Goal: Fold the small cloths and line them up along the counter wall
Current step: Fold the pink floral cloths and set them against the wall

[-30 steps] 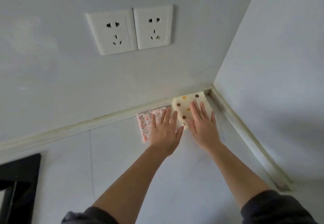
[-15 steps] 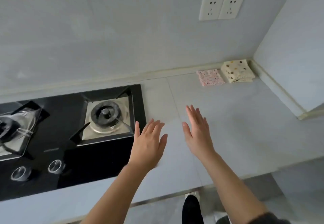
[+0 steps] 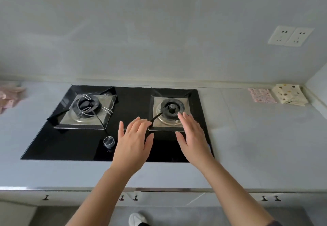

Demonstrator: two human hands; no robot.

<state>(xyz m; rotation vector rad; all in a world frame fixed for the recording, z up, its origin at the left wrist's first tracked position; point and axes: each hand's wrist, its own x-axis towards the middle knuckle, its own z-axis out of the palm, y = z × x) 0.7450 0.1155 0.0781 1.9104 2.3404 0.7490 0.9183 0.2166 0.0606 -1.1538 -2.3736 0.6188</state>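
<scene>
Two folded cloths lie against the back wall at the far right of the counter: a cream one with coloured dots (image 3: 289, 94) in the corner and a pink speckled one (image 3: 261, 95) touching its left side. At the far left edge lies a loose heap of pinkish cloths (image 3: 8, 95). My left hand (image 3: 133, 142) and my right hand (image 3: 192, 137) hover over the front of the black hob, both empty with fingers spread, far from every cloth.
A black glass gas hob (image 3: 70, 142) with two burners and a round knob (image 3: 108, 141) fills the counter's middle. Twin wall sockets (image 3: 290, 36) sit upper right. A side wall closes the right end. Drawer fronts with small handles run below the counter's front edge.
My hands lifted off the two folded cloths in the corner and drew back. The view swung left, so the hob sits centred and a cloth heap shows at the left.
</scene>
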